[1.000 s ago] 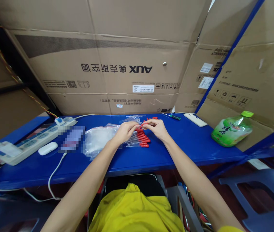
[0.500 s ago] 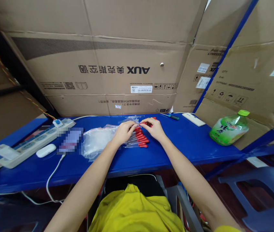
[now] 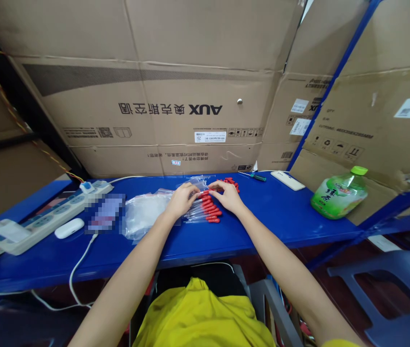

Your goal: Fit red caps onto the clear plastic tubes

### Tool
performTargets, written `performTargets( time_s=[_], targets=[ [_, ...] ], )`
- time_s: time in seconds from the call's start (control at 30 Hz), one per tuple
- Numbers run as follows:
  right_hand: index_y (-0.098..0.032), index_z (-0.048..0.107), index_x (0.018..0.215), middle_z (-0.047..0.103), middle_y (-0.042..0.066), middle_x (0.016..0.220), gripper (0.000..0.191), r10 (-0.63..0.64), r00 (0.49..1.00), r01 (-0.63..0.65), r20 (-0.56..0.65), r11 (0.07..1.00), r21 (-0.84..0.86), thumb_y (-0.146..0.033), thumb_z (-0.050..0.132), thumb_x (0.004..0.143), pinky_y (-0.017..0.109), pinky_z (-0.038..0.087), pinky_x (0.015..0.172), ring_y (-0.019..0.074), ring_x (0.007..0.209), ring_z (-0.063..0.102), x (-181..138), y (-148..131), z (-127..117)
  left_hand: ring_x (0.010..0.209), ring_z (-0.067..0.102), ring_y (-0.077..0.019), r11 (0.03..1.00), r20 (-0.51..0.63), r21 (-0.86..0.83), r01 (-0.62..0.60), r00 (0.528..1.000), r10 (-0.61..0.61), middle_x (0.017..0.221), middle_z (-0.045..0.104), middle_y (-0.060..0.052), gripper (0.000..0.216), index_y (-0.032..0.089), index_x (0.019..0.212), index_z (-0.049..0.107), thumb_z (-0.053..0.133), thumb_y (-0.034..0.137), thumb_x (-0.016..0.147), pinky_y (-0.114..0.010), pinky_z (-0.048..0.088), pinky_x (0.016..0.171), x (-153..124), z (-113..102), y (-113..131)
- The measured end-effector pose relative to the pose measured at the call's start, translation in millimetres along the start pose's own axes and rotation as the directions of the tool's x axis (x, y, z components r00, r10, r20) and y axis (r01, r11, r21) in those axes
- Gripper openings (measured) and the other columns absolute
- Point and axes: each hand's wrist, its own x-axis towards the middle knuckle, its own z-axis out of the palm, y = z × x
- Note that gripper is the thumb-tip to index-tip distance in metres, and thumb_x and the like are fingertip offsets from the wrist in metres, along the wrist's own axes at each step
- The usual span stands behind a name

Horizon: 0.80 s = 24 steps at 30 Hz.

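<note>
My left hand [image 3: 182, 199] and my right hand [image 3: 227, 196] meet over the blue table, fingertips pinched. Between them lies a dropper [image 3: 204, 193] with a red bulb; my left fingers grip its tube side and my right fingers the bulb side. Just below, finished-looking droppers [image 3: 210, 212] lie in a row, clear stems to the left and red bulbs to the right. Behind my left fingers are loose clear tubes [image 3: 199, 181]. A pile of loose red bulbs [image 3: 231, 181] sits behind my right hand, which partly hides it.
Clear plastic bags [image 3: 145, 214] lie left of my left hand. Farther left are a blurred phone [image 3: 105, 212], a white case [image 3: 69, 228] and a power strip [image 3: 58, 209]. A screwdriver [image 3: 257, 177], a white phone-like slab [image 3: 287, 180] and a green drink bottle [image 3: 339, 195] stand or lie rightward.
The red bulb and the clear tube, held at a small gap before, now meet between my hands. More of the red bulb pile shows behind my right hand.
</note>
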Motion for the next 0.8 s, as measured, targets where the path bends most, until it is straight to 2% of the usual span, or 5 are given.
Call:
performTargets(
  time_s=[0.23, 0.33, 0.5, 0.67, 0.8],
  targets=[
    [-0.021, 0.078, 0.109, 0.082, 0.007, 0.106, 0.019, 0.029, 1.000, -0.029, -0.011, 0.999, 0.017, -0.026, 0.072, 0.091, 0.038, 0.058, 0.092, 0.0222, 0.095, 0.076, 0.6, 1.8, 1.1, 0.091, 0.066, -0.0239, 0.999, 0.024, 0.038, 0.020, 1.000, -0.021, 0.095, 0.074, -0.008, 0.019, 0.020, 0.103, 0.074, 0.059, 0.031, 0.101, -0.036, 0.051, 0.086, -1.4, 0.5, 0.5],
    [-0.022, 0.079, 0.110, 0.081, 0.008, 0.110, 0.018, 0.017, 1.000, -0.017, -0.006, 0.985, -0.172, -0.023, 0.067, 0.096, 0.041, 0.055, 0.098, 0.0242, 0.102, 0.073, -0.1, 3.5, -0.6, 0.087, 0.065, -0.0237, 0.995, 0.020, 0.075, 0.059, 0.998, -0.060, 0.091, 0.075, -0.007, 0.017, 0.021, 0.102, 0.074, 0.060, 0.030, 0.100, -0.035, 0.051, 0.082, -2.8, 1.2, -2.1],
    [-0.022, 0.081, 0.110, 0.079, 0.011, 0.116, 0.020, -0.013, 0.998, 0.048, 0.069, 0.847, -0.530, -0.020, 0.065, 0.098, 0.048, 0.047, 0.102, 0.0313, 0.114, 0.060, -1.7, 3.9, -4.2, 0.090, 0.067, -0.0241, 0.993, 0.037, 0.094, 0.074, 0.996, -0.078, 0.094, 0.075, -0.007, 0.017, 0.021, 0.097, 0.075, 0.061, 0.030, 0.099, -0.035, 0.052, 0.084, -3.7, 2.6, -7.2],
    [-0.024, 0.079, 0.116, 0.076, 0.010, 0.125, 0.022, 0.004, 0.988, 0.090, 0.151, 0.787, -0.610, -0.026, 0.063, 0.102, 0.048, 0.044, 0.099, 0.0319, 0.119, 0.054, -1.6, 4.4, -0.9, 0.101, 0.067, -0.0261, 0.994, 0.043, 0.092, 0.059, 0.997, -0.063, 0.102, 0.072, -0.010, 0.026, 0.020, 0.096, 0.076, 0.055, 0.035, 0.103, -0.038, 0.053, 0.094, -3.1, 2.7, -8.8],
    [-0.024, 0.078, 0.120, 0.075, 0.012, 0.126, 0.023, 0.014, 0.987, 0.093, 0.160, 0.761, -0.642, -0.027, 0.062, 0.103, 0.048, 0.043, 0.098, 0.0324, 0.121, 0.053, -0.4, 5.7, 2.7, 0.101, 0.069, -0.0261, 0.992, 0.041, 0.076, 0.104, 0.993, -0.108, 0.104, 0.074, -0.010, 0.022, 0.020, 0.102, 0.074, 0.053, 0.026, 0.102, -0.038, 0.054, 0.093, -4.0, 3.3, -9.9]
  ],
)
